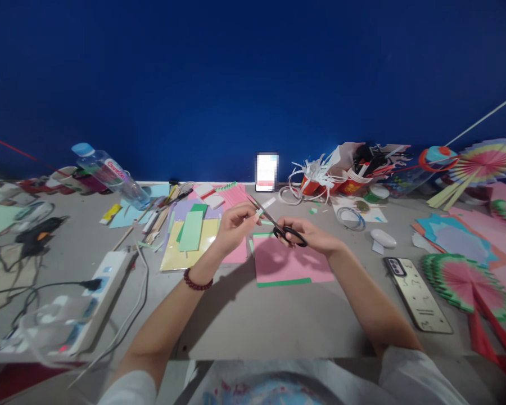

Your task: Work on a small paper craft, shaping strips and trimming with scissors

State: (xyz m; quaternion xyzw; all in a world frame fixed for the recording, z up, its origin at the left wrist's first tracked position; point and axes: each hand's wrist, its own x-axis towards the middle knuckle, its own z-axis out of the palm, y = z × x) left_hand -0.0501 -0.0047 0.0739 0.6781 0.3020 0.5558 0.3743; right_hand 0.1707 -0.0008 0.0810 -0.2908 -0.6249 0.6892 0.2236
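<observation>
Black-handled scissors (278,224), blades open, held above the table's middle; a small white paper strip (266,205) sits between the blades.

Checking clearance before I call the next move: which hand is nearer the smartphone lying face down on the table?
Right. The right hand, holding the black scissors, is just left of and above the smartphone. The left hand, pinching a small paper strip, sits farther left, beyond the scissors.

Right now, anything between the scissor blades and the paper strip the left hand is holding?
Nothing visible. The right hand holds the black scissors, blades open around the small white strip pinched in the left hand. Both are raised above the pink sheet.
</observation>
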